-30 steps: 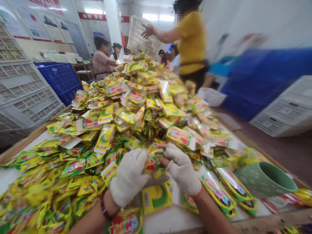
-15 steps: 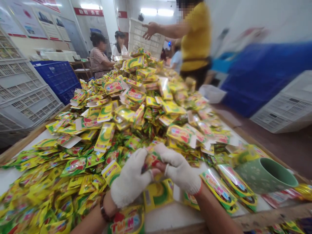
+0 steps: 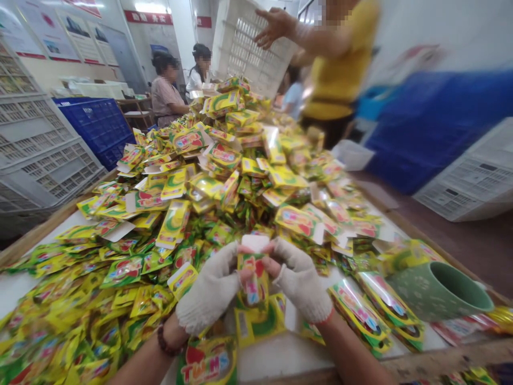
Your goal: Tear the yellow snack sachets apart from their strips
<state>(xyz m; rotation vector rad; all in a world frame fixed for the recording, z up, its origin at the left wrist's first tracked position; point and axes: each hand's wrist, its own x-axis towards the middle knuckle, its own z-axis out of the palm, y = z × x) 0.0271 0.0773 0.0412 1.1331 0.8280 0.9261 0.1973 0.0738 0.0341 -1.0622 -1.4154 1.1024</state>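
Both of my hands wear white knit gloves with bare fingertips. Between them a small yellow candy box (image 3: 253, 286) stands upright, its white top flap raised. My left hand (image 3: 214, 289) grips its left edge, and my right hand (image 3: 298, 278) pinches its upper right side. Under the hands lies a flat yellow box (image 3: 260, 321). A packet printed "TWINS" (image 3: 208, 361) rests by my left wrist. Small yellow-green sachets (image 3: 80, 299) spread over the table at the left. Ahead rises a heap of yellow boxes (image 3: 224, 155), many with flaps open.
A green cup (image 3: 436, 289) lies tilted at the right, near long shiny packets (image 3: 360, 315). Blue crates (image 3: 96, 125) and white crates (image 3: 40, 144) stand at the left, more at the right. Across the heap a person in yellow (image 3: 336, 69) handles a white basket (image 3: 252, 48); others sit behind.
The candy box has turned upright between my hands, so its printed front and white flap now show. The person in yellow has moved right, and the white basket is tilted further.
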